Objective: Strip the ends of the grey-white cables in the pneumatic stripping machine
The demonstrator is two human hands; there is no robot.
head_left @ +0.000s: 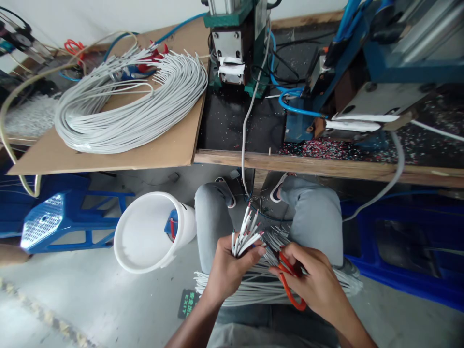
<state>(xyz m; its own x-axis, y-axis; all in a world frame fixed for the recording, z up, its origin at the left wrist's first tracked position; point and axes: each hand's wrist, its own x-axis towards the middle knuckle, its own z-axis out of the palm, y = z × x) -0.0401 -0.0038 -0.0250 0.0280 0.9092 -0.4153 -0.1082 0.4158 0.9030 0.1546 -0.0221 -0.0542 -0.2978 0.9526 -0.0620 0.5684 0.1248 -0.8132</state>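
My left hand (230, 270) is closed round a small bunch of white cables (246, 234), whose cut ends point up and fan out, some showing reddish tips. In my right hand (315, 280) is a pair of scissors (290, 285) with orange-red handles. Their dark blades point left, close to the bunch; the blade tips are hard to make out. A thick bundle of grey-white cables (250, 290) lies across my lap beneath both hands.
A large coil of white cable (134, 116) rests on cardboard (174, 157) on the bench. Two presses (232, 43) (380, 96) stand along the bench, with coloured scraps (326, 149) near its edge. A white bucket (145, 237) stands left of my legs, and blue stools (76, 217) flank me.
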